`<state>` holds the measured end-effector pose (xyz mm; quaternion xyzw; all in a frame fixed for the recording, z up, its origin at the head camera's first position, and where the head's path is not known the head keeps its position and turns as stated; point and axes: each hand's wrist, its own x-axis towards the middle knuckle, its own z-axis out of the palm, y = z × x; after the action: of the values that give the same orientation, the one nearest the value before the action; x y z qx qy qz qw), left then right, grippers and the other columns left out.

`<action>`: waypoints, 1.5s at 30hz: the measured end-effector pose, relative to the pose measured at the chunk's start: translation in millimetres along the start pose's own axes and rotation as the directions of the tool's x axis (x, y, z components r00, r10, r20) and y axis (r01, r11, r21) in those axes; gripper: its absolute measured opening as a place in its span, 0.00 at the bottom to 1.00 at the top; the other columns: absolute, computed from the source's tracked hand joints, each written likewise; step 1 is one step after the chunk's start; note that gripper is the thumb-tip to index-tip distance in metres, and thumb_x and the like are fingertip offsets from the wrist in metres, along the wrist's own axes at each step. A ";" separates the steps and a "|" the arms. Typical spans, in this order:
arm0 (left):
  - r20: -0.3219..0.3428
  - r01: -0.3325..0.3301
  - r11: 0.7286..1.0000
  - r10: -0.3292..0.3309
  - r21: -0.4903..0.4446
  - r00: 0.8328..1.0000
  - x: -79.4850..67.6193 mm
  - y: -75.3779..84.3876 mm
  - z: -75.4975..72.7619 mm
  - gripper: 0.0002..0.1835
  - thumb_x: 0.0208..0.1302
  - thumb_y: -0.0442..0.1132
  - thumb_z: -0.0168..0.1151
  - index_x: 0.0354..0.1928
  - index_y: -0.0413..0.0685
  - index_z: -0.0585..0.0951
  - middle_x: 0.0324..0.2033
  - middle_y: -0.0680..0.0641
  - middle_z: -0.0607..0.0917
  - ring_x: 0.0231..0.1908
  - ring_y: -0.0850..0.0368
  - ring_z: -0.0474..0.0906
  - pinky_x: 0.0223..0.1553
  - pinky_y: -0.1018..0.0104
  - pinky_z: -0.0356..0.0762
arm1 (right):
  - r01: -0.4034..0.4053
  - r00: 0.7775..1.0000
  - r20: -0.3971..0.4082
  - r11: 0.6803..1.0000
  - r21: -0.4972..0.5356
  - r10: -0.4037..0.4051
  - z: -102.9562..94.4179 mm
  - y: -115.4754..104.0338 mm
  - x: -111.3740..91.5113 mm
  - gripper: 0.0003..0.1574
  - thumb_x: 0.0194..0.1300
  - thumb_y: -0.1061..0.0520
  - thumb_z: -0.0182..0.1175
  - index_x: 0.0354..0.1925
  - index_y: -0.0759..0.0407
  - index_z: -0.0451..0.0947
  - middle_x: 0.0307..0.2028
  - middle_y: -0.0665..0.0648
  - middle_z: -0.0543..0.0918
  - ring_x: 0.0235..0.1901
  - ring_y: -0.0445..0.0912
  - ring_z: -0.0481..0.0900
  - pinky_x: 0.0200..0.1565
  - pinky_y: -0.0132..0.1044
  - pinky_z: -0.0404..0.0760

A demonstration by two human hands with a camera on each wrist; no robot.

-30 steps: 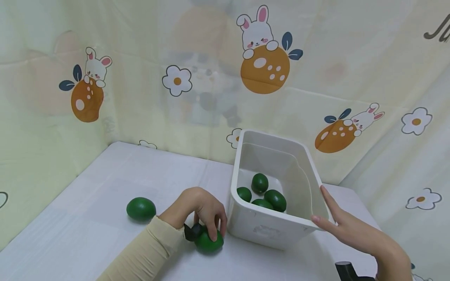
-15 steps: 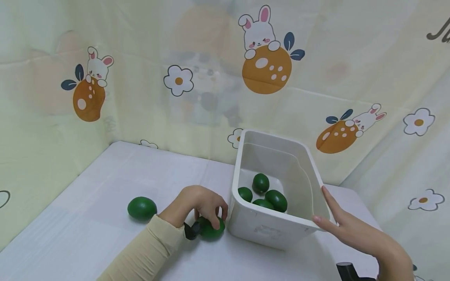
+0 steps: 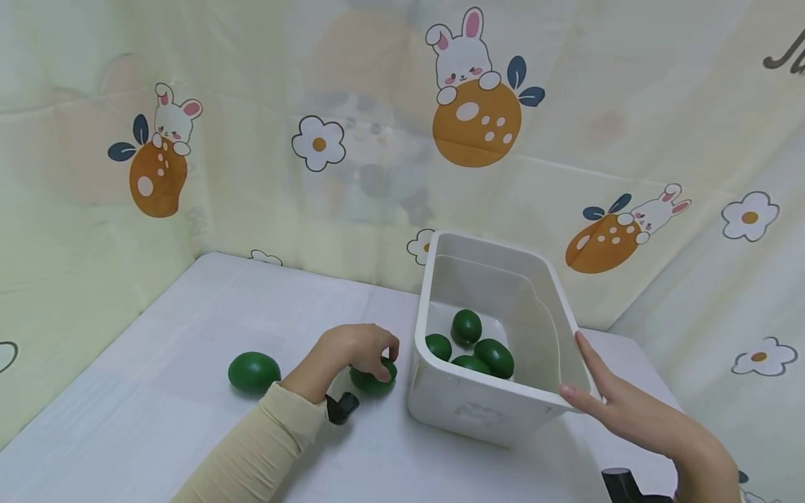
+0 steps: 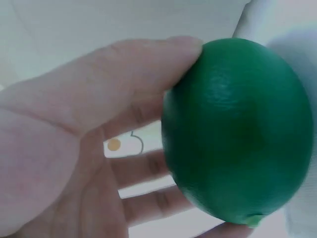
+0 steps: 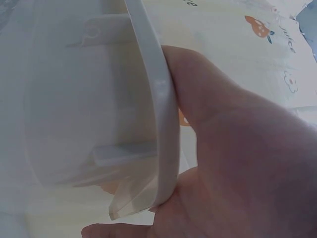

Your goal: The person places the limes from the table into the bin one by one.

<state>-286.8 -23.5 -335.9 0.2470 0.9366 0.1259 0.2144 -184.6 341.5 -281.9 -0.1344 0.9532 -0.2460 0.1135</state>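
Note:
My left hand [image 3: 361,349] holds a green lime [image 4: 237,134] between thumb and fingers, just left of the white plastic bin [image 3: 478,409]. In the left wrist view, the thumb lies on the lime's near side and the other fingers reach behind it. A second lime [image 3: 254,374] lies on the white table, left of that hand. Inside the bin are several more limes, one dark green lime [image 3: 467,327] at the back of the group. My right hand [image 3: 648,412] rests with straight fingers at the bin's near right corner, thumb and forefinger against the rim [image 5: 166,109].
The white-covered table [image 3: 189,433] stretches left and forward of the bin. Behind it hangs a pale curtain [image 3: 264,209] printed with rabbits, oranges and flowers. A black strap piece [image 3: 342,408] sits at the left wrist, another black piece [image 3: 619,483] near the right wrist.
My left hand has moved the lime away from me, up in the head view, beside the bin's left side. The right hand and the bin have stayed in place.

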 end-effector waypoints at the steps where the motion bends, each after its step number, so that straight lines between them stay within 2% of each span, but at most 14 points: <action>1: 0.007 0.016 1.000 -0.016 -0.008 1.000 0.2 0.3 0.1 0.14 0.56 0.45 0.68 0.45 0.56 0.80 0.40 0.54 0.80 0.36 0.60 0.75 0.33 0.63 0.76 | 0.001 1.000 0.002 1.000 0.005 -0.001 -0.2 -0.1 0.0 0.53 0.72 0.46 0.48 0.73 0.41 0.18 0.73 0.70 0.39 0.65 0.70 0.52 0.50 0.73 0.63; 7: 0.083 0.102 0.990 -0.094 -0.095 0.992 0.5 0.7 1.7 0.20 0.56 0.47 0.69 0.52 0.57 0.78 0.46 0.52 0.79 0.41 0.56 0.75 0.31 0.59 0.82 | -0.003 1.000 0.017 1.000 0.028 0.002 -0.7 -0.5 -0.2 0.53 0.72 0.47 0.47 0.72 0.41 0.18 0.73 0.70 0.38 0.65 0.70 0.51 0.48 0.74 0.64; 13: 0.091 0.111 0.989 -0.102 -0.102 0.991 2.1 1.8 5.3 0.21 0.55 0.46 0.70 0.52 0.58 0.79 0.47 0.52 0.78 0.39 0.56 0.75 0.30 0.60 0.82 | -0.015 0.999 0.033 0.998 0.061 0.013 -0.5 -0.9 0.4 0.53 0.73 0.47 0.47 0.72 0.39 0.16 0.72 0.71 0.38 0.65 0.71 0.50 0.47 0.74 0.65; 16: 0.051 0.104 0.994 -0.102 -0.045 0.994 3.1 1.8 6.6 0.22 0.55 0.46 0.70 0.53 0.59 0.78 0.47 0.52 0.79 0.41 0.57 0.76 0.36 0.60 0.81 | -0.013 0.999 0.034 0.998 0.064 0.011 -0.8 -0.6 0.8 0.53 0.73 0.47 0.47 0.72 0.39 0.16 0.72 0.71 0.38 0.65 0.71 0.50 0.47 0.75 0.64; 19: -0.026 0.103 0.995 -0.103 0.017 0.994 4.3 1.3 7.7 0.23 0.56 0.44 0.70 0.55 0.59 0.78 0.52 0.49 0.79 0.47 0.55 0.76 0.45 0.57 0.79 | -0.006 0.999 0.033 0.998 0.065 0.004 -0.8 0.0 1.3 0.53 0.72 0.47 0.47 0.72 0.40 0.16 0.72 0.71 0.38 0.65 0.71 0.50 0.46 0.75 0.65; 22: -0.103 0.120 0.992 -0.115 0.044 0.988 6.1 0.3 9.1 0.24 0.56 0.43 0.69 0.57 0.58 0.78 0.58 0.43 0.75 0.51 0.51 0.76 0.50 0.53 0.76 | 0.006 1.000 0.025 0.998 0.058 -0.007 -0.7 0.3 1.8 0.54 0.72 0.47 0.48 0.72 0.40 0.17 0.72 0.71 0.39 0.65 0.71 0.51 0.46 0.74 0.65; 25: -0.124 0.135 0.990 -0.130 0.033 0.984 7.1 0.0 10.1 0.24 0.56 0.42 0.70 0.56 0.58 0.78 0.57 0.41 0.74 0.46 0.50 0.76 0.47 0.52 0.77 | 0.010 1.000 0.016 0.999 0.044 -0.011 -0.7 0.4 1.4 0.53 0.72 0.47 0.48 0.72 0.41 0.17 0.73 0.70 0.38 0.65 0.70 0.51 0.48 0.74 0.64; 30: -0.094 0.118 0.991 -0.112 0.057 0.989 7.8 0.4 11.2 0.25 0.54 0.40 0.71 0.55 0.59 0.79 0.51 0.45 0.77 0.42 0.56 0.74 0.45 0.58 0.76 | 0.008 1.000 0.004 1.000 0.021 -0.008 -0.1 0.8 0.0 0.53 0.72 0.46 0.48 0.72 0.42 0.17 0.73 0.69 0.39 0.65 0.69 0.52 0.49 0.73 0.63; 36: -0.087 0.102 0.992 -0.095 0.076 0.992 7.9 -0.8 9.7 0.25 0.54 0.39 0.70 0.55 0.58 0.79 0.50 0.47 0.79 0.42 0.57 0.73 0.45 0.60 0.76 | 0.008 1.000 0.009 0.999 0.033 -0.008 -0.5 0.8 0.1 0.53 0.72 0.47 0.48 0.72 0.42 0.17 0.73 0.70 0.38 0.65 0.69 0.52 0.49 0.74 0.63; 41: -0.145 0.085 0.995 -0.076 0.051 0.987 5.3 -3.8 6.5 0.23 0.53 0.37 0.69 0.53 0.57 0.79 0.47 0.46 0.78 0.39 0.55 0.73 0.41 0.59 0.75 | -0.002 1.000 0.020 0.999 0.053 0.001 -0.6 1.0 0.5 0.54 0.72 0.47 0.48 0.72 0.42 0.17 0.73 0.70 0.38 0.65 0.70 0.51 0.47 0.75 0.64; 45: -0.215 0.072 0.997 -0.063 0.034 0.975 3.7 -6.3 2.0 0.22 0.54 0.37 0.68 0.53 0.57 0.79 0.46 0.45 0.77 0.39 0.53 0.73 0.38 0.58 0.75 | 0.003 1.000 0.018 0.998 0.056 -0.004 -1.4 0.8 0.8 0.54 0.72 0.47 0.48 0.72 0.41 0.17 0.73 0.71 0.38 0.65 0.71 0.51 0.46 0.75 0.65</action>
<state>-291.4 -26.7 -341.1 0.2043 0.9645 0.1250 0.1114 -185.9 342.5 -281.2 -0.1352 0.9446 -0.2716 0.1253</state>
